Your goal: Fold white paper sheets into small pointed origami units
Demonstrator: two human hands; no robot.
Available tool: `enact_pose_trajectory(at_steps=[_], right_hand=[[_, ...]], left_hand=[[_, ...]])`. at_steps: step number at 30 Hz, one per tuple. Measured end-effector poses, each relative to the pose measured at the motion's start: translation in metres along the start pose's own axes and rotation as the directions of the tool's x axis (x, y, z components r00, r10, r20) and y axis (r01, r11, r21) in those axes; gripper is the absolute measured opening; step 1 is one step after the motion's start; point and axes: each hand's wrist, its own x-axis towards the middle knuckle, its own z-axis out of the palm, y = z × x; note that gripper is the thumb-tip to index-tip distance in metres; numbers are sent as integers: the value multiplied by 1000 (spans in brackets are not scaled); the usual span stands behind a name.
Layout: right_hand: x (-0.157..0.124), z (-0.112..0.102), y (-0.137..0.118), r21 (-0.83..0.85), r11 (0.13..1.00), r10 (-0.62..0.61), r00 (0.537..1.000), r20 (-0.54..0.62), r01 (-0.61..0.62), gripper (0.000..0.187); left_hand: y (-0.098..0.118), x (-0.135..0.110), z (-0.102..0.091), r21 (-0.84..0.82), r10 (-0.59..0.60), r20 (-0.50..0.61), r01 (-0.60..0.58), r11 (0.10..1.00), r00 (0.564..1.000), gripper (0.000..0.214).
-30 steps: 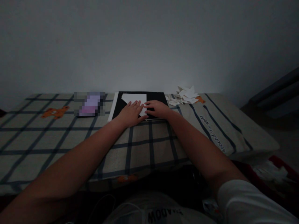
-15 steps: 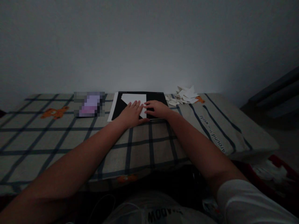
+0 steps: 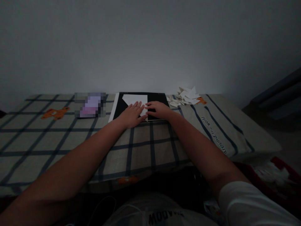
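Observation:
A white sheet of paper (image 3: 136, 99), folded to a slanted edge on its left side, lies on a black-covered pad (image 3: 157, 96). My left hand (image 3: 134, 115) rests flat over the lower part of the paper, fingers stretched out and pointing away from me. At the paper's right edge, my right hand (image 3: 160, 110) touches down with its fingers apart, the palm over the black cover. The paper's near corner shows just below my left thumb; the part beneath my left hand is hidden.
A pile of folded white paper pieces (image 3: 187, 95) lies right of the pad. Left of it is a phone-like object (image 3: 90, 105), blurred by pixels. A checked cloth (image 3: 141, 147) covers the table, which meets a grey wall. A red container (image 3: 285, 171) stands below at the right.
My left thumb has drawn up toward the other fingers, so the paper's near corner now shows. The right hand and the paper have hardly moved.

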Motion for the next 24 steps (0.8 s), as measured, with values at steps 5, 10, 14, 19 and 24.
enact_pose_trajectory(at_steps=[5,10,14,19,24], right_hand=[[1,2,3,9,1000,-1,1000,-7,1,39],[2,7,5,32,999,0,999,-40,1,40],[4,9,7,100,992,94,985,-145,-80,58],[2,6,7,107,981,178,976,-127,-165,76],[1,6,7,88,984,164,982,-92,-156,74]], left_hand=[[2,0,0,17,2,-21,-2,1000,1000,75],[2,0,1,24,7,-44,-5,1000,999,76],[-1,0,1,15,12,-47,-11,1000,999,78],[-8,-1,0,-14,74,-41,-74,997,996,77],[-11,0,5,-37,63,-53,-65,997,997,69]])
